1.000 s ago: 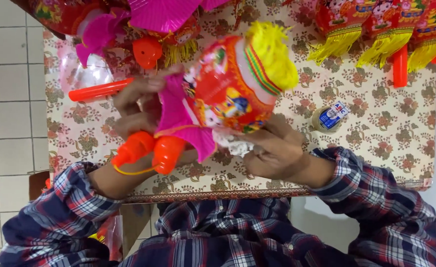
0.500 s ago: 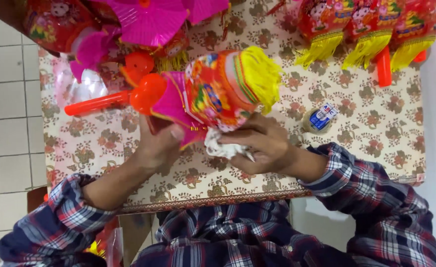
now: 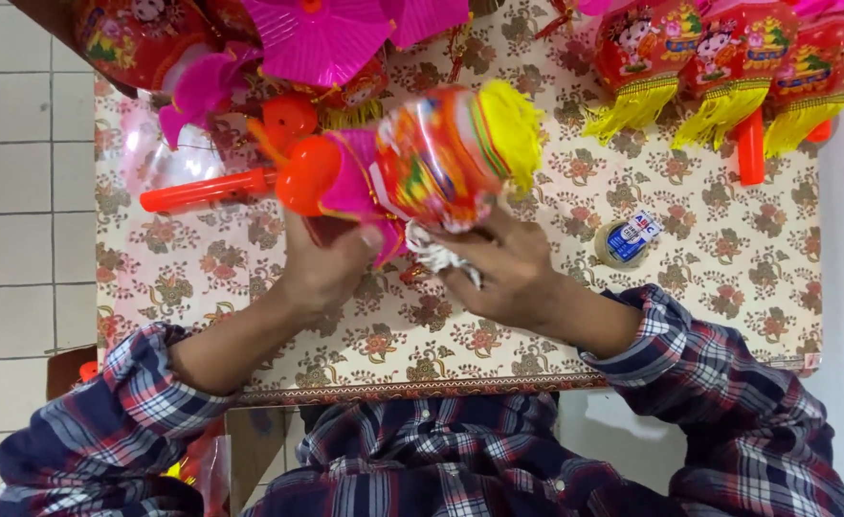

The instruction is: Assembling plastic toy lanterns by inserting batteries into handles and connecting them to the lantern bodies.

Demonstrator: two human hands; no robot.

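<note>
Both hands, left [image 3: 322,268] and right [image 3: 508,273], close around the paper lantern [image 3: 432,158] above the table [image 3: 728,278].

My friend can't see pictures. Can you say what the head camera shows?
Two hands, the left hand and right hand, hold a bright red paper lantern with yellow fringe above a flowered table. More lanterns line the far edge, and a small glue pot sits nearby.

A table [image 3: 728,287] covered in a cream floral cloth stands on pale square floor tiles [image 3: 11,191], which show to its left.
</note>
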